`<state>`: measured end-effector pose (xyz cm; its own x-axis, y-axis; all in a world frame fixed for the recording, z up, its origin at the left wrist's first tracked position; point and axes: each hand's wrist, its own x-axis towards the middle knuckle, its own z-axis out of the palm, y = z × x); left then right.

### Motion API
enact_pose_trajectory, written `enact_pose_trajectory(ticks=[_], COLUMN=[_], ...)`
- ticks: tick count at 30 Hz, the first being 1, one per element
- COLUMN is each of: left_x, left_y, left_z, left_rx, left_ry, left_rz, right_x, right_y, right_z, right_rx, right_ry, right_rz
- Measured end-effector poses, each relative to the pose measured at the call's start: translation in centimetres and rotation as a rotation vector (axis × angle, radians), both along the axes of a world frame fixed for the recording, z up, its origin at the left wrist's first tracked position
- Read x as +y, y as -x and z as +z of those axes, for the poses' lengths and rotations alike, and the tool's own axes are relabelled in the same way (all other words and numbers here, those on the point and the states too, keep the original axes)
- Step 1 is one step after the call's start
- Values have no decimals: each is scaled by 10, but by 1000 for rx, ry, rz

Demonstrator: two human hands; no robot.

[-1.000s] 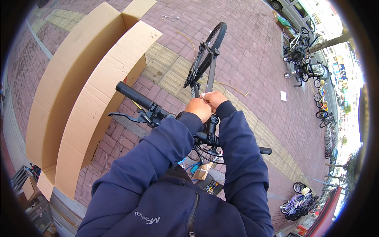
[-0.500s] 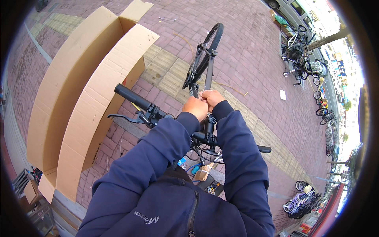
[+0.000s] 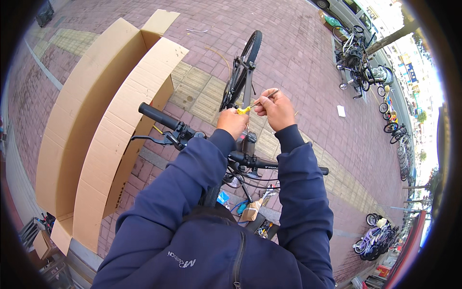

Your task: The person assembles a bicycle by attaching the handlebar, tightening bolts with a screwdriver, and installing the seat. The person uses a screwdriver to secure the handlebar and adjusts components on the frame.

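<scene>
Two hands work a thin tool above a bicycle's handlebar.

The left hand (image 3: 232, 123) is clenched on the yellow handle of a slim tool (image 3: 256, 103); the right hand (image 3: 275, 109) pinches its thin metal shaft near the far end. The tool sits just above the handlebar (image 3: 202, 137), in front of the front wheel (image 3: 240, 72). It looks light and stiff, with a slippery shaft; the handle seems the surest hold. An open cardboard box (image 3: 96, 120) lies left on the brick pavement.
</scene>
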<state>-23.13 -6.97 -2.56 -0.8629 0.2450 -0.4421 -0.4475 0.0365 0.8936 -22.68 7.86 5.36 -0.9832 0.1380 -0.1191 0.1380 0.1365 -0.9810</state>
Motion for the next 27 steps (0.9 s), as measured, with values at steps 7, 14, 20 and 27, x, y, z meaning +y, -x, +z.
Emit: enact_pose_trajectory(ticks=[7, 14, 20, 27], left_x=[-1, 1, -2, -4], left_y=[-6, -3, -8, -6], left_z=[8, 6, 17, 25], left_rx=[-54, -13, 69, 43], left_ry=[-42, 499, 513, 570], left_rz=[123, -4, -78, -165], right_x=[21, 29, 38, 37], right_y=[26, 24, 17, 17], right_z=[-41, -74, -86, -88], right_rx=[-277, -370, -432, -449], right_ry=[232, 177, 187, 198], right_rz=[6, -53, -108, -79])
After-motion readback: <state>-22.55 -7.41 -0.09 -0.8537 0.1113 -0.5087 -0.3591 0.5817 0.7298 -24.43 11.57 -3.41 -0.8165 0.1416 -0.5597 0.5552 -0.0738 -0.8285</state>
